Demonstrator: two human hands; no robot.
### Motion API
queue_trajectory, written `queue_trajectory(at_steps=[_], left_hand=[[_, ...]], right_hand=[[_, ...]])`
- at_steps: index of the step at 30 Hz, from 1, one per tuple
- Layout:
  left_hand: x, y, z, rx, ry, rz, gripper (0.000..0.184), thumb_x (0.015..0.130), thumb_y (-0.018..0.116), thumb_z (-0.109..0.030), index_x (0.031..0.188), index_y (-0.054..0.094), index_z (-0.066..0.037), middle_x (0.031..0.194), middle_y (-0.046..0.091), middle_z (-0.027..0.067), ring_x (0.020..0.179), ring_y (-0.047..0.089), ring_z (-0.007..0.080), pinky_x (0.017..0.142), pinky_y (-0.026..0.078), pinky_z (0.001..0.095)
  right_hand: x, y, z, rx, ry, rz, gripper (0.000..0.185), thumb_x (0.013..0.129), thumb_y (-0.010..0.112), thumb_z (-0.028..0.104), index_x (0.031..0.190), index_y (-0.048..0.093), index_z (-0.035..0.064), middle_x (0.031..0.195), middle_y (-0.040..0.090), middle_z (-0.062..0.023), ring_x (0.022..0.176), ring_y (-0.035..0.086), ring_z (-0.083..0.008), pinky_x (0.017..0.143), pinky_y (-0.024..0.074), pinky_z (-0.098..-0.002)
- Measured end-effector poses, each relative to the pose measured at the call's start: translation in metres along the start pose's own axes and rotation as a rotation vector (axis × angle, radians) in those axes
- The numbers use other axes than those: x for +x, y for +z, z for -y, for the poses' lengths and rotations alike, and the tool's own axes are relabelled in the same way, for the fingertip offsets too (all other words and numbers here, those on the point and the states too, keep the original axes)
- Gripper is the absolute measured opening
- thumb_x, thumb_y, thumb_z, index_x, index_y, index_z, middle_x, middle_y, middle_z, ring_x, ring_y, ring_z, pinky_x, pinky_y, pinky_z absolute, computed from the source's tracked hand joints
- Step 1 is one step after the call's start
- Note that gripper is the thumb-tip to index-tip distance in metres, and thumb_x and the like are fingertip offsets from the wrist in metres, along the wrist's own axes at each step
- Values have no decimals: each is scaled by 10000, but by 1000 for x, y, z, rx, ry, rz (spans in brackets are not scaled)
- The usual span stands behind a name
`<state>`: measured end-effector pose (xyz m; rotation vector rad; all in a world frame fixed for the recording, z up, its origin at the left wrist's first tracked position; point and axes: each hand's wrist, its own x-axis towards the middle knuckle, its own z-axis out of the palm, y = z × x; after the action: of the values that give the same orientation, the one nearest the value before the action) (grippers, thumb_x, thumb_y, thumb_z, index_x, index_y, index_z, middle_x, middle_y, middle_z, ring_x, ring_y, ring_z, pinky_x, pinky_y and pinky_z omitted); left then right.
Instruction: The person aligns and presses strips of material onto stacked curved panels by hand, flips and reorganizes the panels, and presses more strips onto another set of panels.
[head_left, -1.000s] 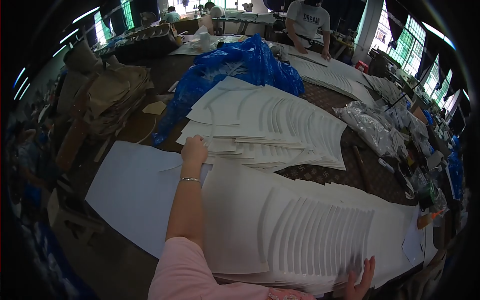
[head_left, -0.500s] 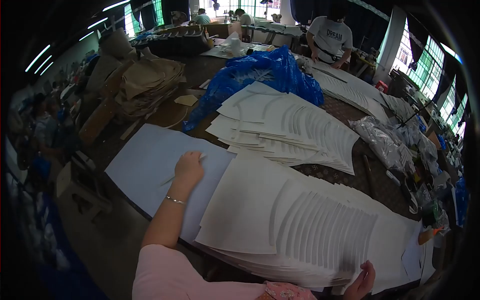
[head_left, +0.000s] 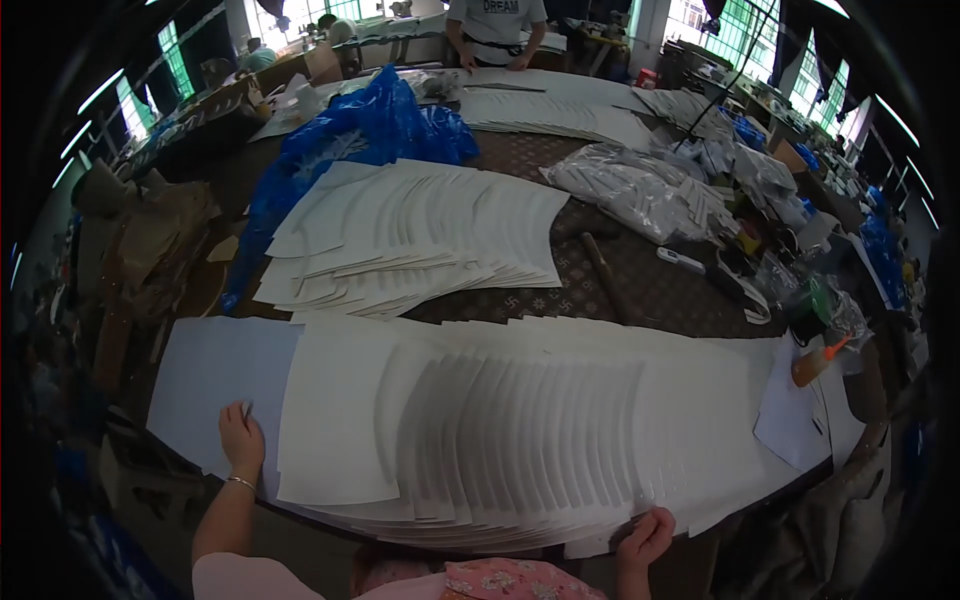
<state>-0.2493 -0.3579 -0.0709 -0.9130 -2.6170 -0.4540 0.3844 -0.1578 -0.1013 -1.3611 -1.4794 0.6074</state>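
My left hand is closed around a thin, pale, stick-like tool, mostly hidden by the fingers. It rests on a smooth bluish-white sheet at the table's left. Beside that sheet, a long row of overlapping off-white sheets fans out across the near table, greyish bands showing along the overlaps. At the row's near edge, toward the right, my right hand has its fingers curled and pressed together. Whether a sheet's edge is between those fingertips is hard to see.
Behind the row lie another fanned pile of sheets, a blue plastic bag and a hammer-like tool. Clear plastic bags and an orange-tipped bottle are at the right. A co-worker stands across the table.
The view has swung right and down. My left hand stays on the bluish-white sheet with the thin tool. My right hand has come to the near edge of the fanned sheets.
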Motion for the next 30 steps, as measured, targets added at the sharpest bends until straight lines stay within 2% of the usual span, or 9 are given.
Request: queue_trajectory(at_steps=[2,5,9,11,15,17,23,27,30], left_hand=[[0,6,9,-5,-13,14,274,890,532,-84,1154,553,-15,1162,547,189,1081,534,410,925,451,482],[5,12,14,1,-41,44,269,906,519,-77,1167,545,-17,1173,544,189,1091,532,409,932,449,476],[2,9,12,19,-67,39,265,921,495,-54,1179,541,-19,1183,540,189,1096,531,409,933,449,469],[0,9,12,34,-69,39,272,921,491,-47,1186,542,-21,1182,541,187,1097,531,408,932,449,471],[-3,16,14,67,-91,-35,309,909,484,-19,1212,546,-30,1163,547,175,1092,535,400,929,455,473],[-4,8,10,67,-105,14,326,900,481,-7,1219,546,-34,1159,549,173,1087,538,399,927,457,471],[-4,8,4,27,-155,91,342,872,475,26,1199,554,-39,1122,548,176,1053,546,401,902,462,481],[-3,0,0,-39,-154,100,313,852,483,26,1150,563,-31,1072,547,188,1018,545,410,870,460,487],[-6,-4,-3,-129,-107,66,292,829,495,20,1112,563,-6,1026,554,193,981,546,419,849,453,481]], right_hand=[[5,10,13,-17,-125,0,86,895,543,16,960,589,-15,768,622,-135,637,609,-295,587,484,-390],[19,19,35,-146,-324,-19,87,891,534,9,933,610,1,741,608,-140,641,602,-306,590,481,-390],[29,19,48,-133,-285,100,96,892,525,9,920,617,4,744,605,-142,633,594,-320,593,485,-393],[32,16,49,-151,-312,222,122,933,500,9,976,610,-18,771,599,-131,623,574,-232,622,485,-339],[28,5,60,-138,-168,308,133,919,508,3,1012,603,-7,806,611,-140,706,608,-287,679,501,-361],[29,-4,70,-32,18,261,164,951,489,8,1089,573,-16,874,604,-127,745,600,-222,709,489,-324],[88,24,130,6,-92,312,215,953,545,21,1163,513,-16,993,550,-65,834,542,-125,781,457,-260],[148,110,164,15,-155,413,359,871,598,-11,1219,509,1,1050,561,-116,915,558,-199,806,473,-317],[202,199,158,-142,-177,461,400,877,572,-6,1270,494,-9,1205,545,-188,1073,568,-328,917,485,-392]])
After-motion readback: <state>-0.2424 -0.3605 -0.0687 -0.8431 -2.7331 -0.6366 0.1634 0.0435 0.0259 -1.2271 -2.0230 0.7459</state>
